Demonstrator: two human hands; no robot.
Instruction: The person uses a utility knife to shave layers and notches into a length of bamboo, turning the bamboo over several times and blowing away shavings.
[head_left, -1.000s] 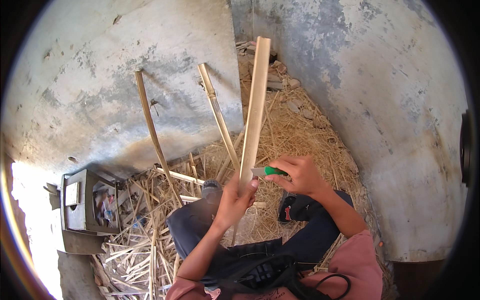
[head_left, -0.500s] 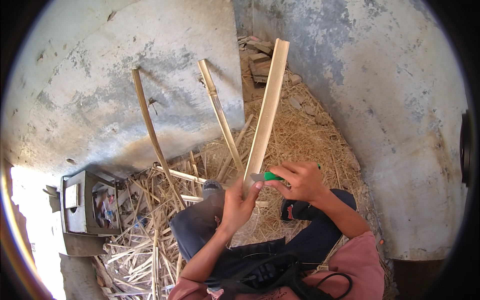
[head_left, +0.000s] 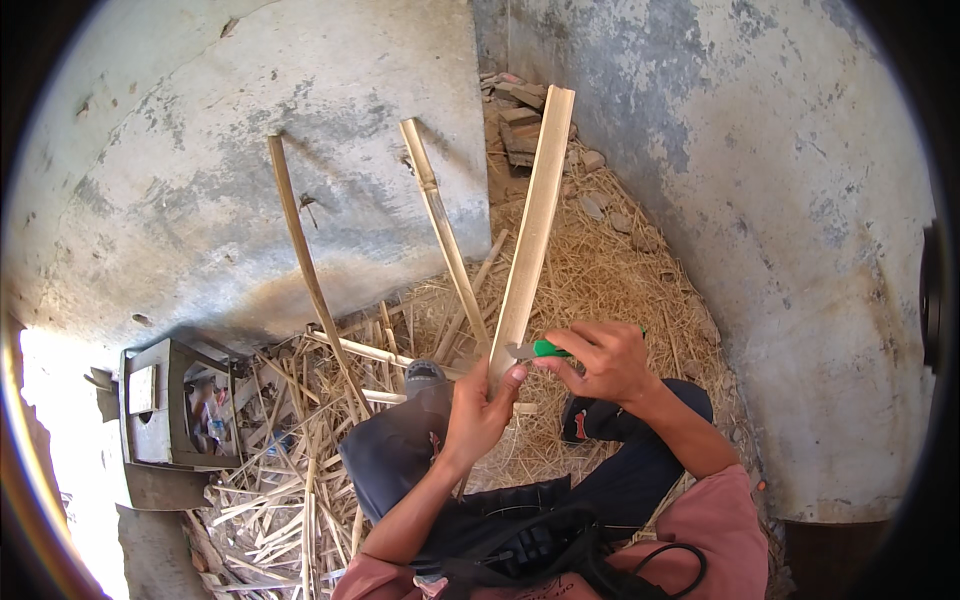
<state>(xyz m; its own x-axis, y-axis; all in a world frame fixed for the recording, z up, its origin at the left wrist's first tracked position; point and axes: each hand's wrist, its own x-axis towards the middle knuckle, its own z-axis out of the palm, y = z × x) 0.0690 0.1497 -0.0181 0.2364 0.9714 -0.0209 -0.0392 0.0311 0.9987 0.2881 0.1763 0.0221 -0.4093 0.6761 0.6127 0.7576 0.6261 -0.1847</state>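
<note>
My left hand point(head_left: 480, 405) is closed round the lower end of a long split bamboo strip point(head_left: 534, 220), which tilts up and away from me. Its pale inner face is turned toward me. In my right hand point(head_left: 610, 362) is a knife point(head_left: 549, 348) with a green handle and a short metal blade. The blade meets the strip's right edge just above my left thumb. Part of the handle is hidden by my fingers.
Two bamboo poles point(head_left: 300, 235) point(head_left: 440, 225) lean on the left wall point(head_left: 380, 60). Split bamboo pieces point(head_left: 290, 520) and shavings point(head_left: 600, 270) cover the floor. A worn box point(head_left: 150, 425) stands at the left, bricks point(head_left: 515, 125) lie in the far corner, and a wall point(head_left: 810, 250) rises at the right.
The knife has shifted slightly to the right along with my right hand. The strip's upper end has swung a little to the left. My left hand keeps its grip.
</note>
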